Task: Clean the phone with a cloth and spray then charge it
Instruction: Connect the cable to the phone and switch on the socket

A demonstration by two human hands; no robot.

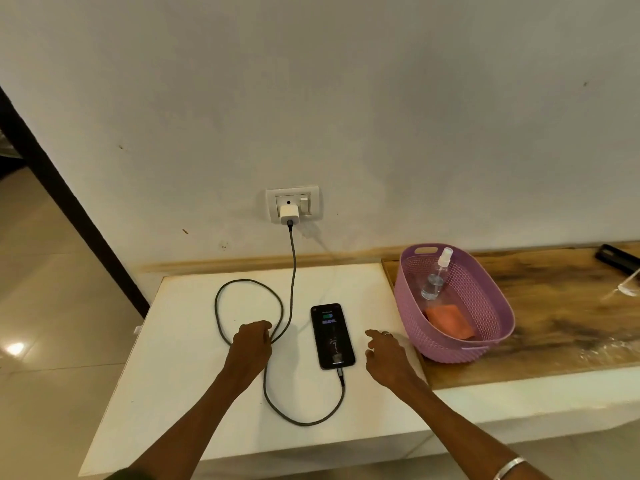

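Both of my forearms reach up from the bottom edge toward the phone (332,336), which lies face up on the white table (180,375) with its screen lit and a battery symbol showing. Its long axis runs away from me toward the wall, tilted slightly, and the cable (294,412) enters its near end. From that end the cable curls toward me, swings left of the phone, loops once, then climbs to the white charger (289,215) plugged into the wall socket (294,204) straight beyond the phone. My left hand (252,344) sits left of the phone, fingers curled loosely, knuckles over the cable loop; I cannot tell whether they pinch the cable or only rest on it. My right hand (385,353) hovers just right of the phone, fingers relaxed and spread, holding nothing, clearly apart from the phone's edge. Further right of the phone stands the purple basket (498,327), with the spray bottle (437,275) leaning inside and the orange cloth (449,322) folded on its floor. Judging by the lit charging screen and the tools in the basket, the job looks about finished; my right hand is nearer should the phone need a nudge.
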